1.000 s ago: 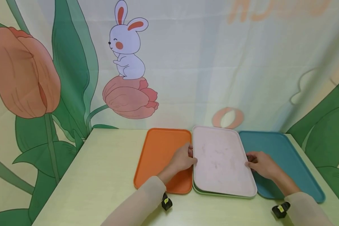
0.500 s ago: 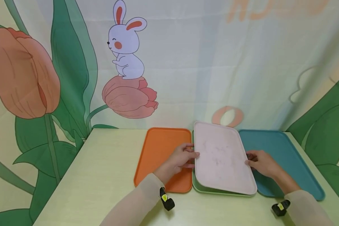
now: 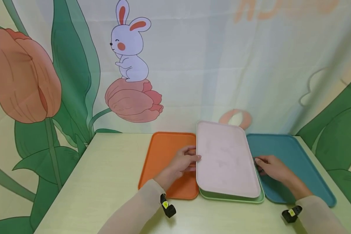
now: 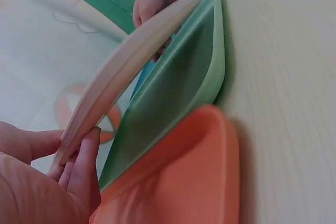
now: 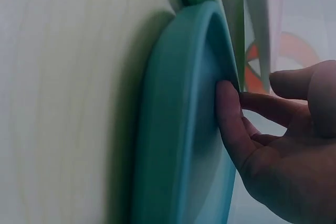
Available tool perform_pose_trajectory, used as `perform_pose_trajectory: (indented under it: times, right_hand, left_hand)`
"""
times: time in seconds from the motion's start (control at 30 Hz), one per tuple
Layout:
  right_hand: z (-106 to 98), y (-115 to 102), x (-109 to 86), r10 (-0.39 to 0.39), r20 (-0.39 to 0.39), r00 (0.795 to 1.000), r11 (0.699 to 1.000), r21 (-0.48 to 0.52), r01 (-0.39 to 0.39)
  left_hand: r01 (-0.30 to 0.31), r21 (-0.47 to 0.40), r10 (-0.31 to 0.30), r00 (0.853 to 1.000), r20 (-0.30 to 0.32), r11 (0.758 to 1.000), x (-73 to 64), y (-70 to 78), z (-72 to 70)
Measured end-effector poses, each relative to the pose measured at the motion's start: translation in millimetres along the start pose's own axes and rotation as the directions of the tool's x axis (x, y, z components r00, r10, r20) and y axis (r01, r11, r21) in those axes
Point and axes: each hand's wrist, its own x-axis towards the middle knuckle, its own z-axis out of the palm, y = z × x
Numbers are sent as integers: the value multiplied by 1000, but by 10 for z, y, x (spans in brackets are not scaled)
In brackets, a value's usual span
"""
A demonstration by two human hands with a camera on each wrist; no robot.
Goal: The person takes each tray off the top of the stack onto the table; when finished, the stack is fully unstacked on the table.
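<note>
My left hand [image 3: 182,162] pinches the left edge of a pale pink tray [image 3: 226,156], thumb on top and fingers beneath. In the left wrist view the pink tray leans, raised over a green tray [image 4: 168,82] that lies under it. Close to the pink tray's right edge is my right hand [image 3: 271,168], its fingers bent and thumb apart from them. In the right wrist view, the right fingertips [image 5: 228,95] are at the rims of the green tray and a blue tray [image 5: 168,129], with the thumb tip by the pink tray's edge.
An orange tray [image 3: 163,156] lies left of the green one, under my left forearm's reach. The blue tray lies at the right on the pale wooden table [image 3: 99,182]. A printed curtain [image 3: 187,65] with a rabbit and tulips hangs behind the table's back edge.
The pink tray has risen and shifted left and back, showing more of the green tray below. My left hand moved with it; the right stayed near its place, and the tray's edge moved away from it.
</note>
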Motion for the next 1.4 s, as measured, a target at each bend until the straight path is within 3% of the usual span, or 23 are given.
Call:
perform_pose_trajectory:
  times: [0.23,0.43,0.83,1.07,1.23,1.4]
  right_hand:
    - [47,7,8,-2,-35,999,997,-76,0]
    - [59,-19,-15,-23,-59,998,994,-108,16]
    - [71,-7,-34,-33,-61,998,990,-137,25]
    - [70,-36,-34,-33,-60,998,991,-133,25]
    - [67,-40,-35,-35,-63,997,990,-136,27]
    - [66,-9,-21,-37,-70,997,990,-140,27]
  left_hand:
    - [10,33,-10,1000,6,999,-82,57,-326]
    - [31,62,-30,999,-12,998,-261,141,-667]
    - [92,218,-53,983,-177,972,-502,236,-1436]
    - [80,278,-19,976,-215,957,-668,252,-1850]
    - [111,315,-21,961,-276,943,-757,270,-2156]
    - [131,339,-29,956,-291,932,-844,280,-2481]
